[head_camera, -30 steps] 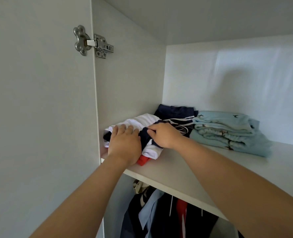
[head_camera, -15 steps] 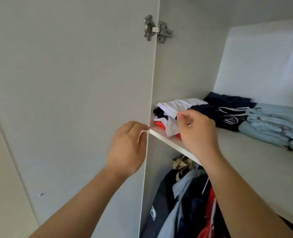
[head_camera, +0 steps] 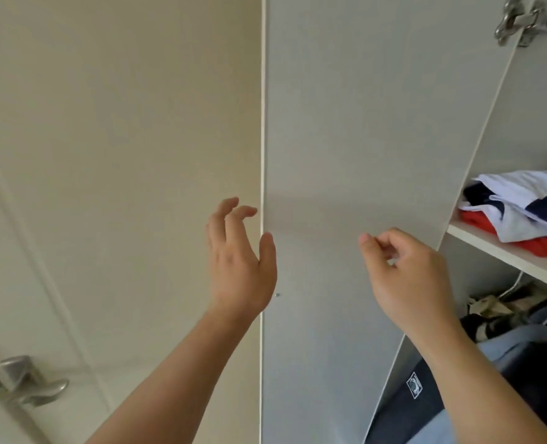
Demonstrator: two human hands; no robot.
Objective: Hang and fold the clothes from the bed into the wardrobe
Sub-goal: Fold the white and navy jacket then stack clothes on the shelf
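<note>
A folded stack of white, navy and red clothes [head_camera: 522, 216] lies at the left end of the wardrobe shelf [head_camera: 503, 251], at the right edge of view. Below the shelf hang dark and light blue garments [head_camera: 506, 354]. My left hand [head_camera: 238, 261] is raised in front of the free edge of the open wardrobe door [head_camera: 346, 155], fingers spread and loosely bent, holding nothing. My right hand [head_camera: 403, 277] hovers in front of the door's inner face, fingers loosely curled, empty.
A metal hinge [head_camera: 522, 22] joins the door to the wardrobe side at the top right. Beside the door stands a beige wall [head_camera: 121, 155]. A room door with a silver lever handle [head_camera: 32, 382] is at the bottom left.
Both hands have let go of the folded stack and drawn back from the shelf. My view has swung left, so the shelf now sits at the right edge and the wall and room door appear.
</note>
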